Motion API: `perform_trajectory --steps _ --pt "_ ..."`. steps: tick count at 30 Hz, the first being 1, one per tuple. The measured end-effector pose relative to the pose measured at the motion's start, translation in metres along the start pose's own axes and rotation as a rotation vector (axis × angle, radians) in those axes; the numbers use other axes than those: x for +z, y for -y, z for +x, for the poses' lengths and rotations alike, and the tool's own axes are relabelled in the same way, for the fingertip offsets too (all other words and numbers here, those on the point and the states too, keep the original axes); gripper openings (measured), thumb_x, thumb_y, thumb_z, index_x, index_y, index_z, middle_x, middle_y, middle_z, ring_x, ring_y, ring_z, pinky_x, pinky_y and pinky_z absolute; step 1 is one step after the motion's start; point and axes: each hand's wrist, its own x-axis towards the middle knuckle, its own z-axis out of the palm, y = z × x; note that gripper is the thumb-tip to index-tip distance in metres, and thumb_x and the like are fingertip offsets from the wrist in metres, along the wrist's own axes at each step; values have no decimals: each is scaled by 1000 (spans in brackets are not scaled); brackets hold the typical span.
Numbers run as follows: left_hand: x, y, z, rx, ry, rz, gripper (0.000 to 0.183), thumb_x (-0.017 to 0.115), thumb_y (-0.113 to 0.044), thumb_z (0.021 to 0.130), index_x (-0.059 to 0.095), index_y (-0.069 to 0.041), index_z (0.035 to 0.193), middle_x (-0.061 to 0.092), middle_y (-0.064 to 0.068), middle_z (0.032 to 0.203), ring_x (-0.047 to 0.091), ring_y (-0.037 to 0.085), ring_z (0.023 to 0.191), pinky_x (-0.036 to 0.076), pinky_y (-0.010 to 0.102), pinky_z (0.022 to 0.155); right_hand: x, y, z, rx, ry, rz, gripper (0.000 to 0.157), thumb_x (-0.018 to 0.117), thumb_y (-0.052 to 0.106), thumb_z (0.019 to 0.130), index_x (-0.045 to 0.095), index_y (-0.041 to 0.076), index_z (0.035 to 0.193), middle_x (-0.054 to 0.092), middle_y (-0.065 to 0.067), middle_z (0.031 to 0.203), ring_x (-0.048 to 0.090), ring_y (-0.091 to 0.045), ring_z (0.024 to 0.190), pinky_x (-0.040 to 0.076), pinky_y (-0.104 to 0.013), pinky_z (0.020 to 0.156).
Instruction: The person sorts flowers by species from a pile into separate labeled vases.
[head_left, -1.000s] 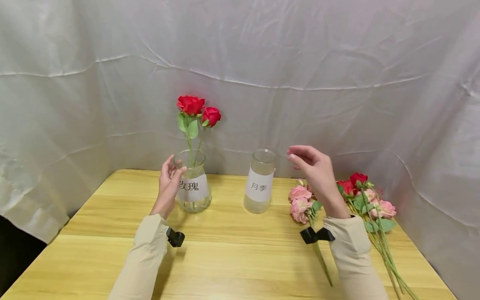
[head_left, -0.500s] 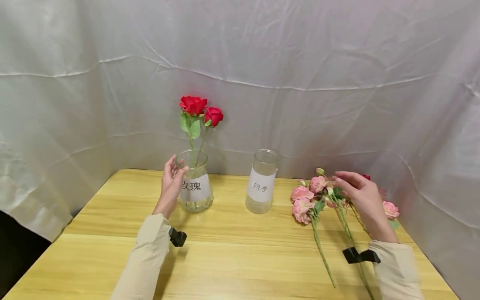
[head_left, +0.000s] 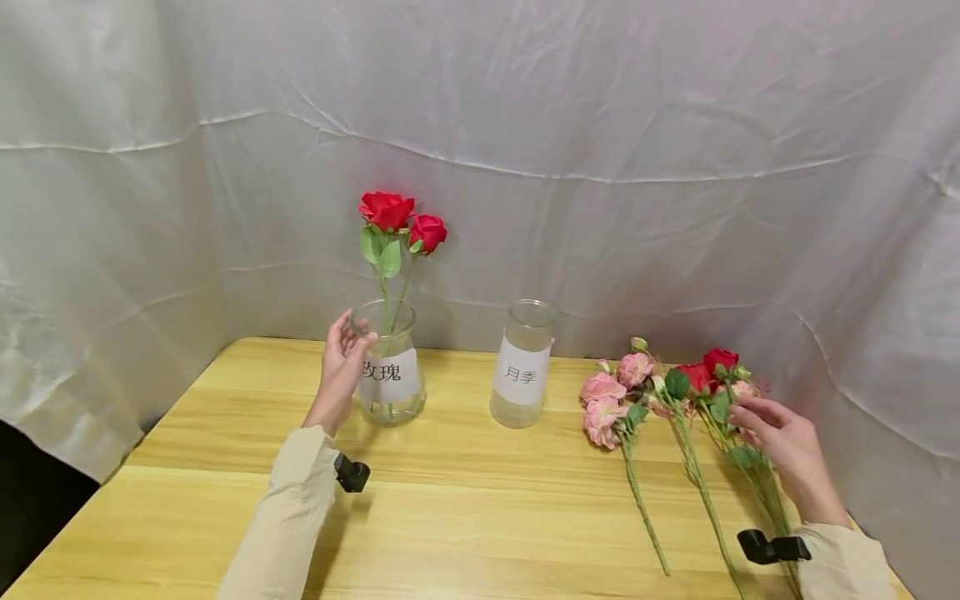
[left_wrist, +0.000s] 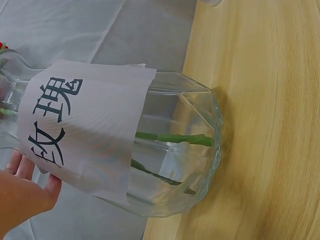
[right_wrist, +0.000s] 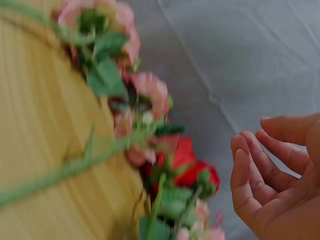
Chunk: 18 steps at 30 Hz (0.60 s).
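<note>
My left hand (head_left: 341, 367) grips the neck of a wide glass vase (head_left: 390, 408), thumb on the near side. A white paper label (left_wrist: 85, 130) with dark Chinese characters covers the vase's front, and two red roses (head_left: 386, 212) stand in it. Their green stems (left_wrist: 175, 139) reach the vase's bottom. On the right, my right hand (head_left: 780, 442) hovers over a bunch of lying flowers, its fingers loosely bent around nothing. Red roses (head_left: 720, 360) lie just beyond its fingertips, among green leaves. Pink flowers (head_left: 603, 417) on long stems lie to its left.
A narrower glass vase (head_left: 517, 414) with a white label stands upright between the hands, with no flowers in it. Grey cloth (head_left: 480, 208) hangs behind the wooden table (head_left: 465, 508) and along its sides.
My right hand has moved right and lower, from beside the narrow vase to over the red roses, uncovering more pink flowers. My left hand stays at its vase.
</note>
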Motion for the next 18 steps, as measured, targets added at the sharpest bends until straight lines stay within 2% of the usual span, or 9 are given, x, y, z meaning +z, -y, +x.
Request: perform_trajectory --steps 1,3,4,6,7,9,13,15,18 --pt "0 0 0 2 -2 -3 69 53 -18 98 13 -12 154 32 13 150 23 25 141 18 35 116 -5 -8 2 -4 3 39 25 67 21 92 68 12 115 69 14 90 65 -1 78 55 -20 65" --pt "-1 0 0 7 -2 -7 69 53 -17 98 14 -12 154 33 14 150 23 26 141 18 35 116 -12 -14 2 3 3 38 26 67 23 92 67 9 115 69 15 89 65 -1 78 55 -20 65" --pt "-1 0 1 9 -3 -8 69 53 -17 97 14 -11 154 33 14 150 24 26 141 18 35 116 -15 -15 2 10 6 50 20 67 22 93 68 14 111 69 15 88 66 -2 78 55 -20 65" --pt "-1 0 1 11 -1 -9 69 53 -17 97 14 -11 154 33 14 149 24 26 140 19 34 116 -20 -17 -1 33 4 83 16 66 17 93 69 12 107 70 12 86 66 -3 76 55 -20 63" --pt "0 -1 1 11 0 -9 69 53 -16 97 14 -11 154 33 14 149 25 26 140 19 34 115 -22 -17 -3 46 5 82 10 65 16 93 70 18 102 70 13 85 66 -2 76 54 -19 62" --pt "-1 -1 1 10 1 -8 69 53 -16 97 14 -11 154 33 14 149 25 26 140 19 34 115 -25 -13 -8 79 10 22 8 64 18 94 68 26 96 68 18 84 64 1 76 54 -18 63" --pt "0 -1 1 14 -3 -13 69 53 -15 97 14 -10 154 34 15 149 25 27 140 19 35 116 -30 -16 -12 119 25 -40 10 65 21 94 68 30 92 65 22 83 63 3 76 54 -20 64" --pt "0 -1 0 16 1 -16 69 53 -15 97 14 -10 154 33 16 149 25 27 140 19 36 116 -32 -18 -12 132 28 -84 5 66 23 93 70 24 97 63 23 84 62 2 76 55 -21 65" --pt "0 -2 0 16 10 -20 69 53 -16 98 13 -10 154 33 16 149 24 28 140 18 36 116 -36 -24 -11 148 45 -198 26 66 29 93 69 8 109 61 23 85 60 3 76 53 -20 64"
